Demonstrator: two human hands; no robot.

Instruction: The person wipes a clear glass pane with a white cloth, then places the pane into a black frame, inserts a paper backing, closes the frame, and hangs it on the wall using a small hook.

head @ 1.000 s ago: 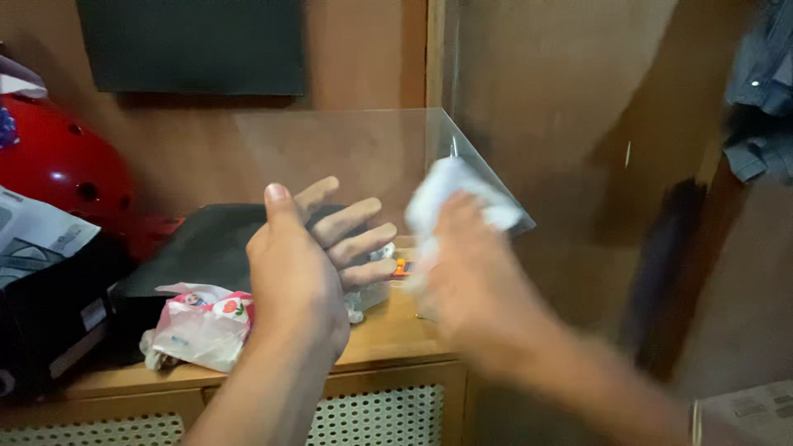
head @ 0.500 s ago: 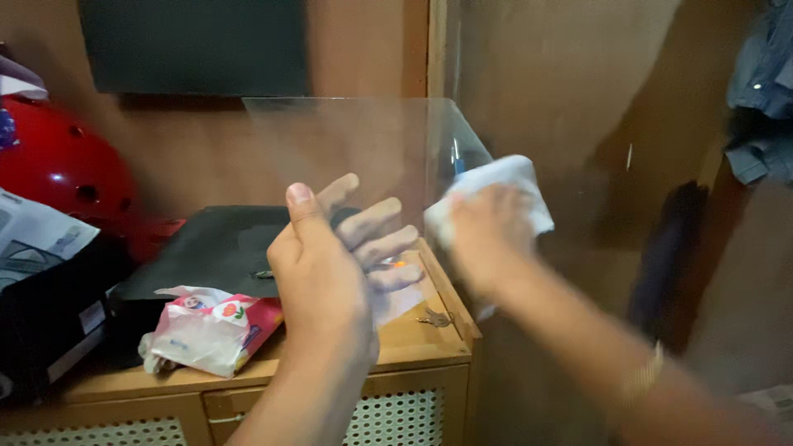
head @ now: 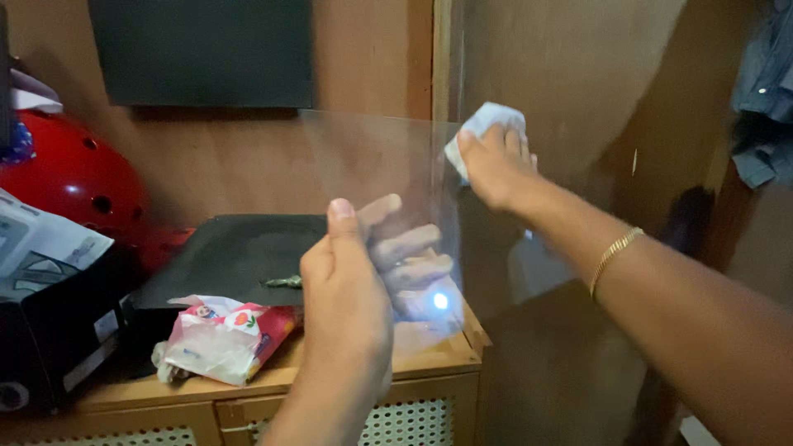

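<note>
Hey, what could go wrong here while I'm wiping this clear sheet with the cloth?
The left hand holds the clear sheet by one edge only, thumb in front and fingers behind, so pressure from the white cloth in the right hand at the top corner might flex it or twist it loose. If it slips, it may strike the wooden cabinet edge or the plastic packet below.

One clear, flat plastic sheet (head: 380,165). One crumpled white cloth (head: 487,124). One glossy red helmet (head: 70,177). One flat black bag (head: 235,252). One crinkled pink-and-white plastic packet (head: 219,334). One thin gold bracelet (head: 613,254). Two hands: left hand (head: 351,301), right hand (head: 496,169).
</note>
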